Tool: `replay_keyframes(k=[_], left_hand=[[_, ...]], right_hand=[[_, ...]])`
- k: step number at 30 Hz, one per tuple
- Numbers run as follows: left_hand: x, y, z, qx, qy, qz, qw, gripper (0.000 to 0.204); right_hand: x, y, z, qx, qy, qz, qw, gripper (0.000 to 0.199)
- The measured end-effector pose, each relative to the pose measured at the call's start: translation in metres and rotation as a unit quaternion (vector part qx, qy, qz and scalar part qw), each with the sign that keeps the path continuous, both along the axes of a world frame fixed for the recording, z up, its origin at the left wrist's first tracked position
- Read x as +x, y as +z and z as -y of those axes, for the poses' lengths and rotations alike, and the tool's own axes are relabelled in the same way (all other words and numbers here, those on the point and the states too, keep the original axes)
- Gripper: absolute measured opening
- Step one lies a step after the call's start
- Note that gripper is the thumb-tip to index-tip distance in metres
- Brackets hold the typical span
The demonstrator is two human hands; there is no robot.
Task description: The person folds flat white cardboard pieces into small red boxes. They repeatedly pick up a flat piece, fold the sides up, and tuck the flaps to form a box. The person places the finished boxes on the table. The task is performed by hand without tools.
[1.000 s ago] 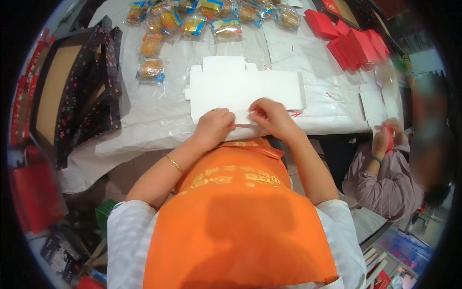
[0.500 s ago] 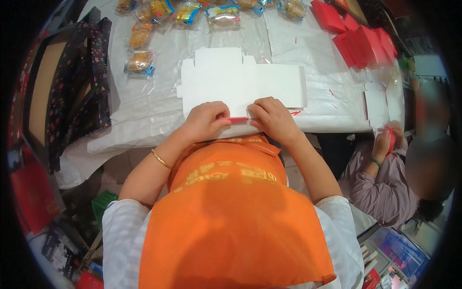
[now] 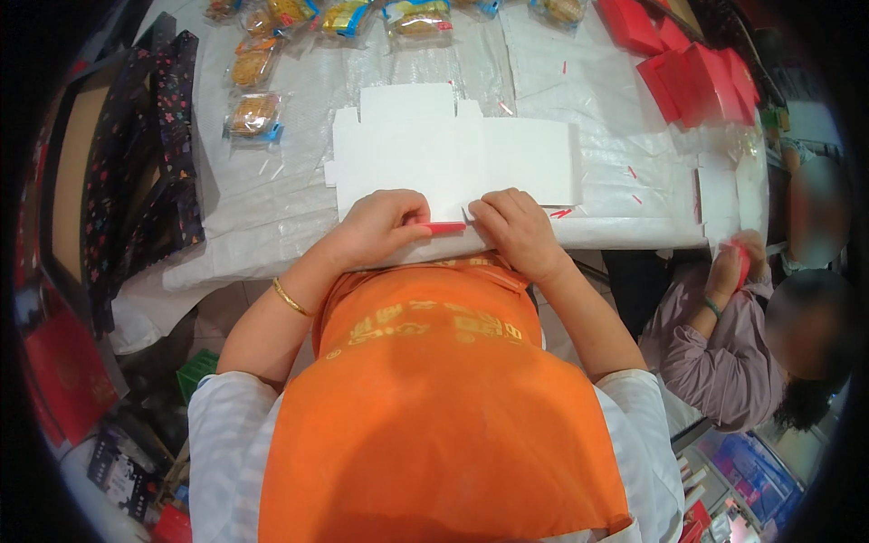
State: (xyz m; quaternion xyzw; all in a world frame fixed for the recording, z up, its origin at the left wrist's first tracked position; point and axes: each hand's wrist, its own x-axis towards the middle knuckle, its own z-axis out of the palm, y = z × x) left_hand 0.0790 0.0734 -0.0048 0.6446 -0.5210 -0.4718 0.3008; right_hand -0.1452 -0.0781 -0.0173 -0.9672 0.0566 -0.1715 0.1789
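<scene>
**Peeling the red strip at the blank's near edge**

At frame centre, your left hand (image 3: 385, 226) pinches the red strip (image 3: 444, 227); your right hand (image 3: 516, 231) presses curled fingers on the white box blank (image 3: 453, 154). Judging by this, keep the blank pinned next and draw the strip leftward.

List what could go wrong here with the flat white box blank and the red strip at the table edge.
1. The white box blank lies at the table's near edge; a tug could slide it off.
2. Left hand and right hand both pinch the thin red strip; it might tear.
3. Loose red scraps beside it could stick underneath.
</scene>
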Motion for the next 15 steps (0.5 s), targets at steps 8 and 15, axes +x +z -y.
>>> replay_keyframes(k=[8, 15], left_hand=[[-0.010, 0.003, -0.002, -0.032, -0.028, 0.100, 0.994, 0.017], [-0.013, 0.005, -0.001, -0.029, -0.026, 0.106, 0.994, 0.015]], right_hand=[[0.033, 0.014, 0.014, 0.135, -0.102, -0.161, 0.972, 0.019], [0.050, 0.024, 0.029, 0.226, -0.113, -0.228, 0.940, 0.019]])
